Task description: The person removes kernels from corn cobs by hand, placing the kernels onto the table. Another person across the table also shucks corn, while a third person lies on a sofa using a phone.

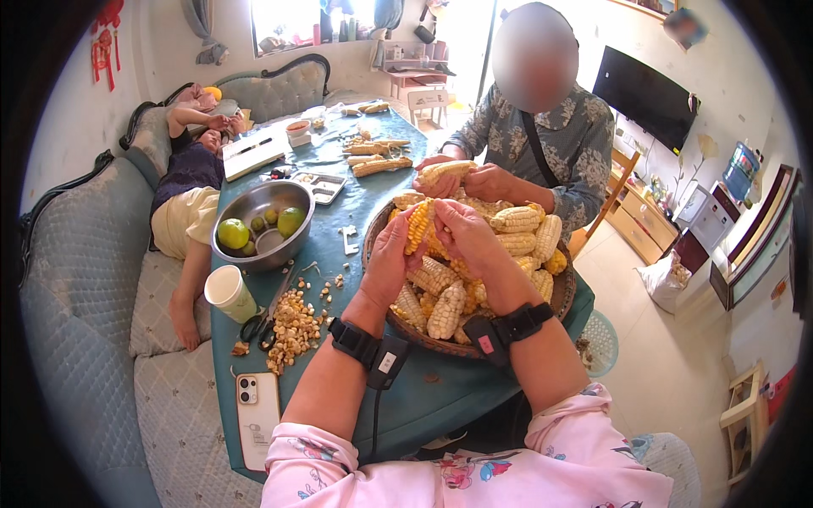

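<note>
A yellow corn cob (pixel 419 227) stands upright between my hands, over a round woven basket (pixel 567 289) heaped with dried white and yellow cobs (pixel 446 310). My left hand (pixel 389 249) is closed around its left side. My right hand (pixel 465 230) has its fingertips at the cob's right side; whether it grips the cob or only kernels, I cannot tell. Across the basket a person (pixel 552 146) holds a pale cob (pixel 446 171) in both hands. Loose kernels (pixel 295 327) lie in a pile on the teal-covered table (pixel 406 406).
Left of the basket are a steel bowl (pixel 305 232) with green citrus, a paper cup (pixel 230 294), scissors (pixel 265 329) and a phone (pixel 257 422). Stripped cobs (pixel 381 166) and a compartment tray (pixel 327 188) lie farther back. Another person (pixel 190 162) lies on the sofa.
</note>
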The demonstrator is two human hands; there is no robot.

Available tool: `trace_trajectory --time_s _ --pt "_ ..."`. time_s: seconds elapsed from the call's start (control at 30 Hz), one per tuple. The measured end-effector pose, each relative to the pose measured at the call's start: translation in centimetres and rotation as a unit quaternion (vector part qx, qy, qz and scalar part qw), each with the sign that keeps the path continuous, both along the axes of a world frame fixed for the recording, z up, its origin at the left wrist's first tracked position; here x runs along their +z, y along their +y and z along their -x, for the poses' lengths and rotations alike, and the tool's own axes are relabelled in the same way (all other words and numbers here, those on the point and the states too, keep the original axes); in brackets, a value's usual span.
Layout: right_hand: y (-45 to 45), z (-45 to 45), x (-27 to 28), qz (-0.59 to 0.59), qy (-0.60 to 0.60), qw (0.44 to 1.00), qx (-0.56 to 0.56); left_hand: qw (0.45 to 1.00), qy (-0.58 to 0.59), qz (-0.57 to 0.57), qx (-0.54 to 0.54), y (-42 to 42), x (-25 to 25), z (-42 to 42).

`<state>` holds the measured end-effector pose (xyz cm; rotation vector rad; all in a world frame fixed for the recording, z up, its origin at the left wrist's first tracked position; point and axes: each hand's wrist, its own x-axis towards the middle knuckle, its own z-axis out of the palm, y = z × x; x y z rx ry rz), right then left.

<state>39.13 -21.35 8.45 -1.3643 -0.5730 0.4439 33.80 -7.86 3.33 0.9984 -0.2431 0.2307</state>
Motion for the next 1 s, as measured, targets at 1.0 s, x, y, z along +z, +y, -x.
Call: trace_trajectory --time_s 1.0 --pt "0.9 0.8 0.0 0.26 -0.288 0.918 -0.08 0.998 0.005 -0.025 0.062 -0.3 0.0 -0.1"
